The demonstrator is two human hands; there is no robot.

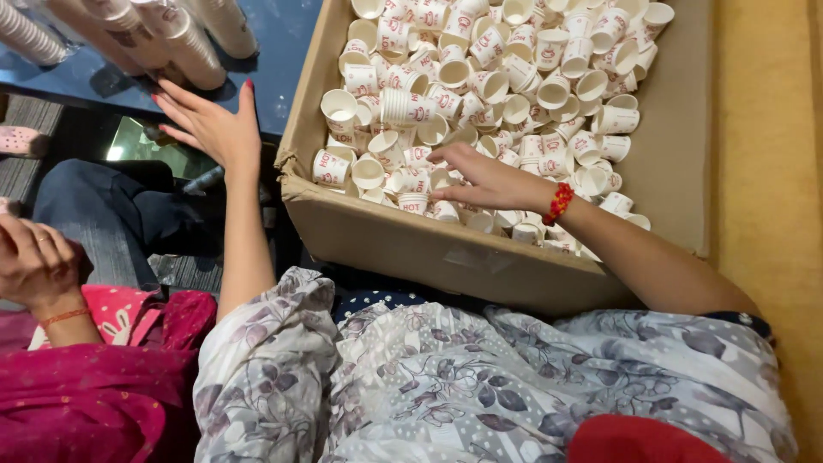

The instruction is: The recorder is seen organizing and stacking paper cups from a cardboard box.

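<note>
A large cardboard box [429, 244] lies open before me, filled with several small white paper cups [480, 81] printed in red. My right hand [484, 178], a red bead bracelet at its wrist, reaches into the box with fingers spread over the cups near the front wall, touching them; I see no cup gripped. My left hand [210, 124] hovers open outside the box's left side, fingers spread, just below stacks of nested cups [171, 39] lying on a dark glossy table [283, 51].
At the lower left another person in a pink garment holds a hand [34, 266] curled, with a thin bangle at the wrist. A dark-trousered leg [111, 214] lies beside them. A tan surface [771, 171] runs along the right of the box.
</note>
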